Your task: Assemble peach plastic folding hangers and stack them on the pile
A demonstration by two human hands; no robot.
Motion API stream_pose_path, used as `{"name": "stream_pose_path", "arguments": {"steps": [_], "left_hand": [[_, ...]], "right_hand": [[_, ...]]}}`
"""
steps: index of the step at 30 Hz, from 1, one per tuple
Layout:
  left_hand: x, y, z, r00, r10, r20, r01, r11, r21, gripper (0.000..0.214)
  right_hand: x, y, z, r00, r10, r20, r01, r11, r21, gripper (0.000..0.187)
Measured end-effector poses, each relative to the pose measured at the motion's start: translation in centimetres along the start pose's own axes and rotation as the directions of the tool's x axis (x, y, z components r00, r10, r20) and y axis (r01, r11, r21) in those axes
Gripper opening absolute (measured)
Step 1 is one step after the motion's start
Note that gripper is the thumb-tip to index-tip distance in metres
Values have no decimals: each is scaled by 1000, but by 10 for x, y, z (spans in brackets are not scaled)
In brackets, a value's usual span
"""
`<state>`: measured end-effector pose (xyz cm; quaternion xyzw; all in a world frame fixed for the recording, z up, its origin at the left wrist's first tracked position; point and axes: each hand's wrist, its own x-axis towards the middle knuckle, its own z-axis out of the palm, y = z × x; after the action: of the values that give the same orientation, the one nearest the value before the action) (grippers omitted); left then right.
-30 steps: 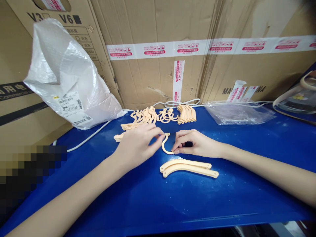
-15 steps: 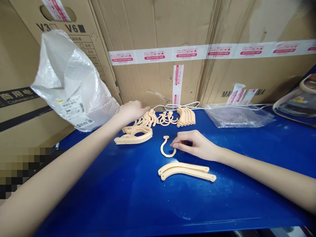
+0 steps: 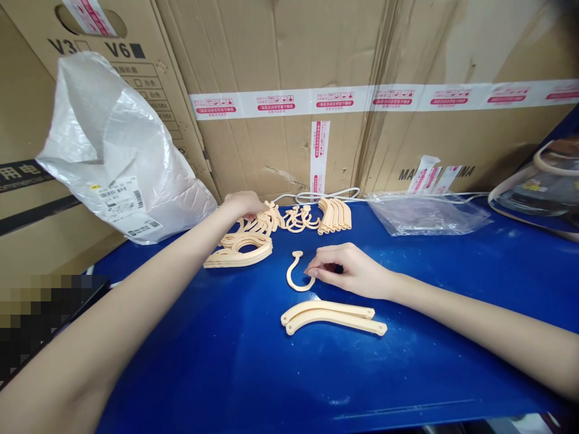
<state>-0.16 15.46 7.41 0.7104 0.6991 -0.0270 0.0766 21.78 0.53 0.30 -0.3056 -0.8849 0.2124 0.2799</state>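
My right hand [image 3: 346, 269] pinches the curved end of a beige plastic hanger hook [image 3: 292, 274], whose flat head points away from me. Just in front of it, two curved hanger arms [image 3: 335, 316] lie side by side on the blue table. My left hand [image 3: 245, 205] reaches to the far side, at a heap of small beige hanger parts [image 3: 266, 220]. Its fingers are bent down into the heap and mostly hidden, so what they grip does not show. A stack of curved hanger arms [image 3: 239, 258] lies nearer, below that hand.
More hooks [image 3: 301, 218] and a row of hanger arms [image 3: 335, 216] lie at the back. A white plastic bag [image 3: 122, 150] stands left. A clear bag [image 3: 425, 216], a white cable [image 3: 328, 196] and a glass pot [image 3: 538, 187] sit along the cardboard boxes [image 3: 271, 54].
My left hand has drawn back slightly and its fingers have bent down into the heap. My right hand keeps the hook in much the same place. The whole view has shifted a little.
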Motion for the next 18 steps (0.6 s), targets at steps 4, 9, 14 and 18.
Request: {"name": "stream_pose_path", "arguments": {"steps": [4,9,14,18], "left_hand": [[5,-5,0,998,-9,55,13,998,-67,36],[5,-8,-3,997,3,72,13,976,-218,31],[-3,-8,-13,992,46,-117,-94,892,-443,28],[-27,0,-24,949,86,-305,-257,772,-582,20]], "right_hand": [[0,1,1,1000,2,-1,-2,1000,-4,21],[-1,2,3,1000,11,-5,-11,1000,17,21],[0,1,2,998,59,-35,-56,994,91,21],[1,5,0,982,159,-99,-141,975,173,26]]}}
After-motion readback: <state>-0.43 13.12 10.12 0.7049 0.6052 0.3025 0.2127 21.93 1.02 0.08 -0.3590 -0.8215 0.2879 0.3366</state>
